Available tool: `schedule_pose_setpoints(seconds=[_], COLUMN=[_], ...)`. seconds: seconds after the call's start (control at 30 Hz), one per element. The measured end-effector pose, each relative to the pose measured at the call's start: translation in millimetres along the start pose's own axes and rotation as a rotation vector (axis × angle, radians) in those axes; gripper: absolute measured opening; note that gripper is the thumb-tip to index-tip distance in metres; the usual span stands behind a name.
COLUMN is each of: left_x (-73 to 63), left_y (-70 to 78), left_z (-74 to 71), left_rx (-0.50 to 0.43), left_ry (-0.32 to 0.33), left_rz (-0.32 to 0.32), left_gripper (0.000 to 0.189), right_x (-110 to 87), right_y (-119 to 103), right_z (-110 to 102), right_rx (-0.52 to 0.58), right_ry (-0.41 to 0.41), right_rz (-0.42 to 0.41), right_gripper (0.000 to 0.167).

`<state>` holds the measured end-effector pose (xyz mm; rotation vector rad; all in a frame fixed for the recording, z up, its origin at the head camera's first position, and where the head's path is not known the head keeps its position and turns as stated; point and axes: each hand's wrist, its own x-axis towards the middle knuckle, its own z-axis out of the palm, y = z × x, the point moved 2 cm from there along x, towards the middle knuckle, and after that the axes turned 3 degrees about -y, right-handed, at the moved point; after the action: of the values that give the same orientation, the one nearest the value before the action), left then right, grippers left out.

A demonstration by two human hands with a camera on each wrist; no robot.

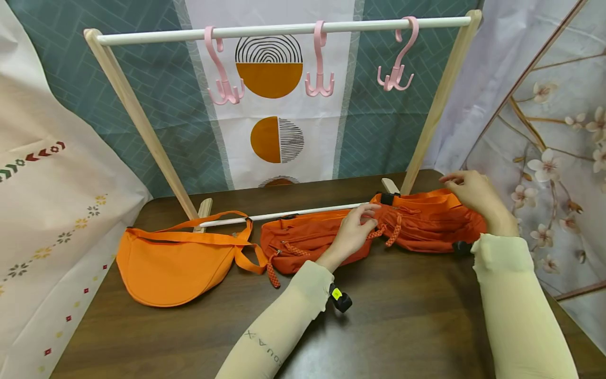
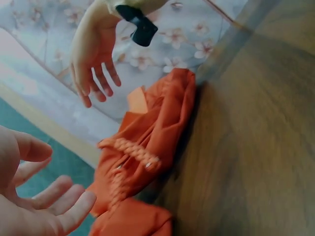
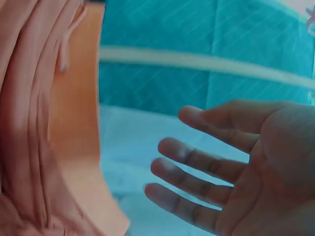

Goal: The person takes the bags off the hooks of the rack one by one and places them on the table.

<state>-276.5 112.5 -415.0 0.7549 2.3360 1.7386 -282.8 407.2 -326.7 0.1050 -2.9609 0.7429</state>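
Two red-orange belt bags lie on the table, a middle belt bag [image 1: 310,231] and a right belt bag [image 1: 426,223] with an orange strap [image 3: 76,113]. A smooth orange crescent bag [image 1: 175,268] lies at the left, its strap looped to the right. My left hand [image 1: 352,231] hovers over the right end of the middle bag, with relaxed fingers and nothing in its grasp. Above the right end of the right bag is my right hand [image 1: 475,195], empty, its fingers spread and apart from the strap in the right wrist view. Braided zipper pulls [image 2: 135,152] hang from the right bag.
Behind the bags stands a wooden rack with a white top bar [image 1: 284,31] and a lower white rod [image 1: 265,216]. Three pink hooks hang from the top bar, one a middle hook [image 1: 319,63]. Patterned cloths line the back and both sides. The brown table [image 1: 402,316] extends in front.
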Motion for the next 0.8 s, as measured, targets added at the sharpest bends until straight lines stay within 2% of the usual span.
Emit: schedule_pose_setpoints(seconds=[0.13, 0.3, 0.47, 0.57, 0.7, 0.8], left_x=[-8.3, -19.2, -30.5, -37.0, -41.1, -42.6], left_y=[-0.6, 7.0, 17.7, 23.4, 29.2, 27.7], left_z=[-20.9, -57.8, -95.9, -113.6, -129.6, -137.4], left_rx=[-0.024, -0.052, -0.025, -0.009, 0.006, 0.029], left_ry=[-0.063, -0.128, -0.110, -0.094, -0.068, -0.061], left_rz=[0.020, 0.071, 0.113, 0.127, 0.140, 0.130], left_gripper=[0.028, 0.025, 0.025, 0.025, 0.026, 0.026], right_x=[-4.1, -7.4, -11.0, -13.7, -10.3, -4.8], right_y=[-19, -43, -70, -87, -106, -116], right_z=[9, 22, 38, 50, 64, 72], right_rx=[0.059, 0.109, 0.174, 0.227, 0.285, 0.311], right_ry=[-0.044, -0.022, -0.008, -0.016, -0.020, -0.025], right_rz=[-0.031, -0.090, -0.161, -0.191, -0.218, -0.237], right_gripper=[0.040, 0.037, 0.033, 0.030, 0.027, 0.026])
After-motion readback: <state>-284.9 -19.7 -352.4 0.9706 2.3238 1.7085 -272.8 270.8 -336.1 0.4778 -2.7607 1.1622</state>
